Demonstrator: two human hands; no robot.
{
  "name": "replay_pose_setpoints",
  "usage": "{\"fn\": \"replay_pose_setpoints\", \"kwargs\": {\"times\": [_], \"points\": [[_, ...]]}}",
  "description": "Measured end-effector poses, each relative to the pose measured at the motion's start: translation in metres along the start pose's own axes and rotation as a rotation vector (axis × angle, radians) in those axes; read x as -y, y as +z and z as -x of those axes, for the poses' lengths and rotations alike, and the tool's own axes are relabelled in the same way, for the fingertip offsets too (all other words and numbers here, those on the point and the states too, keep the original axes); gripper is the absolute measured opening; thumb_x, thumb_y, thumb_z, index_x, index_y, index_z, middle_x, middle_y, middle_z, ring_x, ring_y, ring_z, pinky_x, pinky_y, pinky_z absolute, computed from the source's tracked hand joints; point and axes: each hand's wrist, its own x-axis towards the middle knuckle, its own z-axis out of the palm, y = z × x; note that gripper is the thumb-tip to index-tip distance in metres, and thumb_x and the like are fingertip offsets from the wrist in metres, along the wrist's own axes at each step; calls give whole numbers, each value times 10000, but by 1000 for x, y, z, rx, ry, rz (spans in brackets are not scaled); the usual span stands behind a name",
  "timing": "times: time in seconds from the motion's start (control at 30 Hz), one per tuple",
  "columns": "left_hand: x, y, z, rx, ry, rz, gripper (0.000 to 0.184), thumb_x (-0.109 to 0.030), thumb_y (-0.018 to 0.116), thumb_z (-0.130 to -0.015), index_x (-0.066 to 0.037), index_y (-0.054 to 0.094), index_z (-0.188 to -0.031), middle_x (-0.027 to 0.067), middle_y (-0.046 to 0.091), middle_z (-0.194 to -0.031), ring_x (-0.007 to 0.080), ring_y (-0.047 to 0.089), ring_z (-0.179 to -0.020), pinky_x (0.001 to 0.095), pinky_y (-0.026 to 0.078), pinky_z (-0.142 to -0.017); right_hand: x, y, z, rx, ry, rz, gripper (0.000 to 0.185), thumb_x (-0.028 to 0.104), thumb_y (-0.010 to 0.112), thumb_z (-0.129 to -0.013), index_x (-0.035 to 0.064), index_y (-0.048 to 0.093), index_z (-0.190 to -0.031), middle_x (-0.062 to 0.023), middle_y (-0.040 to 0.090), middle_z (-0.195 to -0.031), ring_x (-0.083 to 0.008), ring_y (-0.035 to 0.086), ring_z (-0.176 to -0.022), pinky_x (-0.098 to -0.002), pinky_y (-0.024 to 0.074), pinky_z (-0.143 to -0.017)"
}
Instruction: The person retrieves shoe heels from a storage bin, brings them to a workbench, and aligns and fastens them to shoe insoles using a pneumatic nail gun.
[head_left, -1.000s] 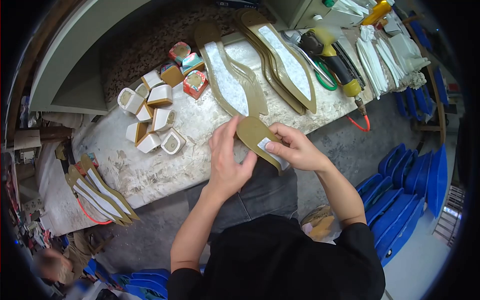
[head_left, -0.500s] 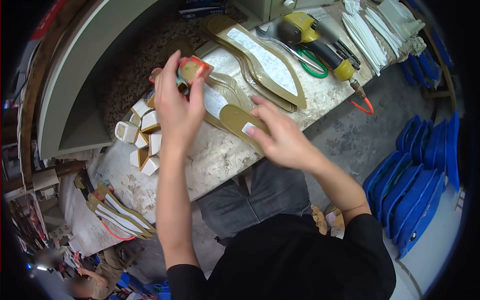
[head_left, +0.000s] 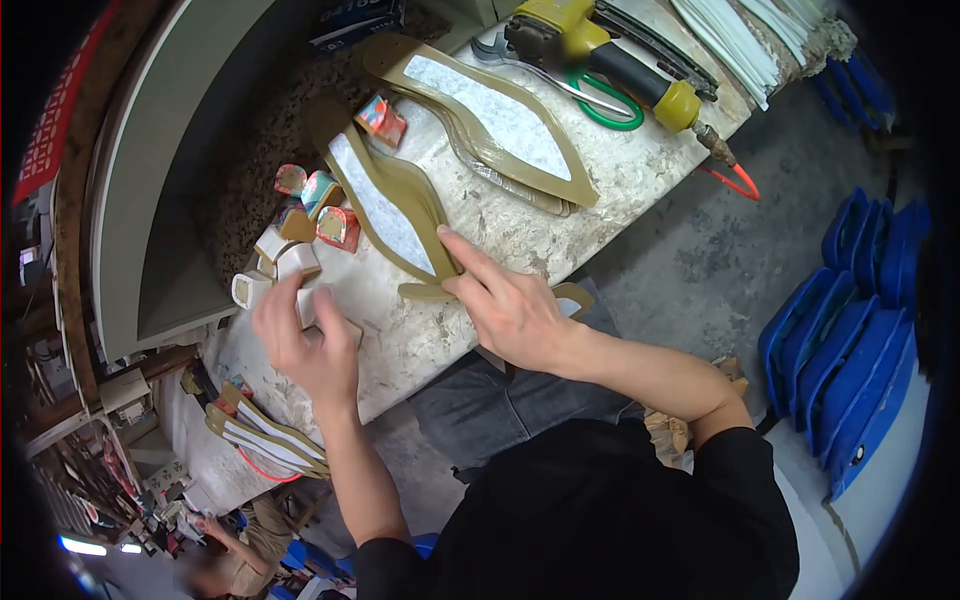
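My left hand (head_left: 312, 345) is over a cluster of white shoe heels (head_left: 297, 262), fingers apart. One white heel shows between thumb and index finger; whether they press on it is unclear. In my right hand (head_left: 515, 312) is a tan shoe insole (head_left: 428, 292), held low over the bench edge and partly hidden by the fingers. My right index finger reaches to the tip of stacked insoles (head_left: 385, 205) with white-grey strips. A colourful heel (head_left: 382, 120) stands beside that stack, and several patterned heels (head_left: 337, 228) sit to its left.
A larger insole stack (head_left: 490, 105) lies farther back on the bench (head_left: 400, 345). Green-handled scissors (head_left: 612, 112) and a yellow-black air nail gun (head_left: 610, 60) with a red hose are beyond it. White strips (head_left: 725, 45) lie back right. Blue shoe-shaped pieces (head_left: 845, 370) stand right. Another person (head_left: 235, 550) sits lower left.
My left hand has let go of the colourful heel, now on the bench, and moved down-left to the white heels. The right hand has lowered and turned the insole. The view has shifted.
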Motion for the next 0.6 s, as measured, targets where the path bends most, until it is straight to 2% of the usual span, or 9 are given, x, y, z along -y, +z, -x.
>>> {"fn": "replay_pose_setpoints", "kwargs": {"times": [0.07, 0.2, 0.23, 0.37, 0.43, 0.47, 0.53, 0.6], "points": [[12, -19, 31, 16, -66, -45, 375, -42, 738, -872, -30, 708, -1246, 130, 694, -1209, 305, 601, -1124, 382, 482, -999, 3, 3, 1, -24, -43, -14, 181, -16, 682, -863, -9, 611, -1030, -368, 418, -1590, -368, 750, -762, -379, 595, -548], [28, -35, 74, 248, -151, -158, 375, -143, 756, -903, -39, 705, -1260, 161, 627, -1318, 333, 535, -1219, 430, 434, -1061, 15, 2, -1, -39, -21, 4, 209, 37, 673, -844, -2, 549, -1008, -358, 413, -1585, -352, 693, -604, -441, 554, -507], [27, -38, 73, 240, -149, -162, 375, -143, 756, -903, -39, 705, -1260, 161, 627, -1318, 333, 535, -1219, 430, 434, -1061, 17, 2, -4, -43, -28, 3, 209, 37, 673, -844, -2, 549, -1008, -358, 413, -1585, -352, 693, -604, -441, 554, -507], [11, -43, 66, 369, -87, -185, 454, -245, 783, -900, -50, 687, -1299, 177, 563, -1410, 357, 476, -1289, 470, 379, -1113, 30, -3, -11, 173, 143, 67, 182, 48, 661, -876, -4, 553, -1013, -327, 435, -1576, -340, 697, -669, -445, 552, -508], [1, -52, 58, 441, -33, -144, 539, -260, 816, -865, -45, 665, -1335, 168, 587, -1393, 356, 494, -1274, 466, 365, -1121, 27, -8, -9, 41, 122, -56, 200, 42, 666, -921, 6, 615, -1112, -310, 586, -1447, -296, 711, -725, -374, 574, -619], [2, -49, 58, 429, -52, -150, 539, -260, 816, -865, -45, 665, -1335, 168, 587, -1393, 356, 494, -1274, 466, 365, -1121, 24, -16, -8, 54, 103, -61, 200, 42, 666, -921, 6, 615, -1112, -310, 586, -1447, -296, 711, -725, -374, 574, -619], [8, -45, 64, 402, -95, -81, 586, -264, 838, -840, -31, 651, -1344, 160, 609, -1382, 349, 526, -1251, 467, 355, -1129, 22, -43, -10, 4, 196, -259, 232, 59, 645, -978, 24, 619, -1206, -213, 707, -1204, -218, 680, -738, -299, 542, -661], [7, -37, 67, 300, -51, -11, 562, -219, 839, -830, -18, 654, -1321, 158, 639, -1356, 339, 567, -1214, 458, 410, -1096, 31, -75, -12, 122, 550, -565, 223, 73, 618, -1035, 11, 613, -1249, -93, 714, -1007, -131, 636, -773, -225, 500, -718]]}}
